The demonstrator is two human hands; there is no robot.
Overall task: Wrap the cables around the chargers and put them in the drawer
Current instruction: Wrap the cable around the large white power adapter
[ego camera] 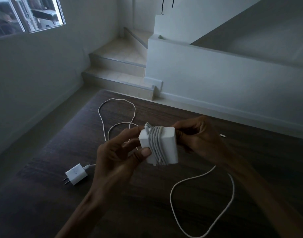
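A large white square charger (169, 145) is held above the dark wooden table (147, 194), with several turns of its white cable wound around its middle. My left hand (118, 158) grips its left side, thumb on the front face. My right hand (200, 140) holds its right side from behind. The loose rest of its cable (173, 191) hangs down and loops over the table at the right. A small white plug charger (76, 174) lies on the table at the left, prongs toward me, its thin cable (102, 121) curling toward the far edge. No drawer is in view.
A small connector end (222, 135) lies on the table at the right. Beyond the table's far edge are tiled stairs (120, 69) and a white half wall (207, 71). A window (27, 14) is at the upper left.
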